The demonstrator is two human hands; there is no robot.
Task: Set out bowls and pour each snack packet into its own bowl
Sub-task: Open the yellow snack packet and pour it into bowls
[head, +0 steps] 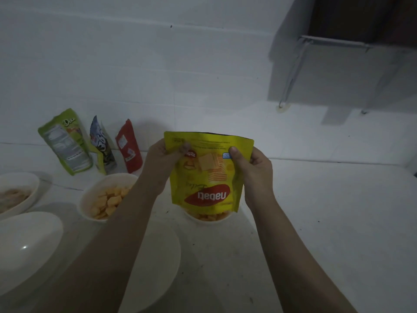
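Both forearms are bare, with no sleeve showing up to the picture's edge. The left hand (163,157) wears nothing. The right hand (252,168) wears nothing either.

Head-worn view, forward and down

- The scene is dim, with a cold grey-blue cast over the white wall (135,64) and counter (327,211).
- Soft shadows fall behind the standing packets onto the wall.
- A small bright glint sits on the empty bowl (27,247) at lower left.
- The yellow packet (207,175) is the most saturated patch; its print is slightly soft.
- Wide-angle distortion bends the tile lines and stretches the forearms near the lower edge.
- The upper right corner falls into near-black.
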